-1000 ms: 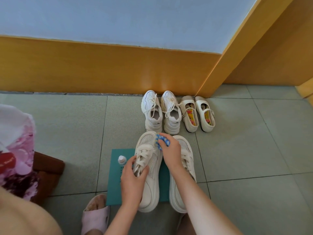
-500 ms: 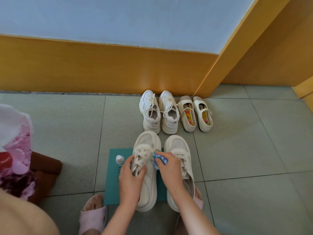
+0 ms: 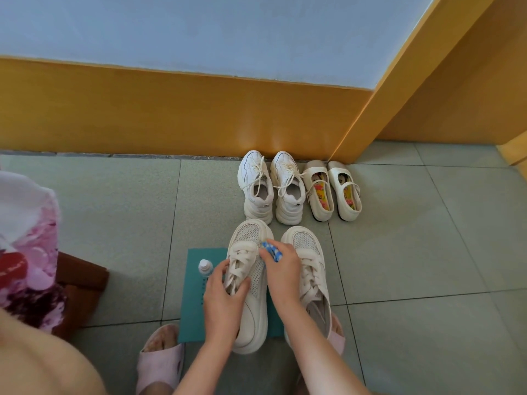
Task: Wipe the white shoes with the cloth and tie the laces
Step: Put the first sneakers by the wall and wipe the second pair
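Grey-green tiled floor [image 3: 399, 252] below orange wall panel [image 3: 171, 115]; left fingers [image 3: 219, 273] round the laced shoe [image 3: 252, 312], right fingers [image 3: 282, 253] around blue cloth [image 3: 271, 250]

The right hand [image 3: 282, 269] slid the blue cloth [image 3: 271, 250] back along the left sneaker [image 3: 247, 236] toward its laces, then forward again; it now presses the mesh side nearer the toe.

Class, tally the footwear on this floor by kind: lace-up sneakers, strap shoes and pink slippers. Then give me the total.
Lace-up sneakers: 4
Strap shoes: 2
Pink slippers: 2
Total: 8
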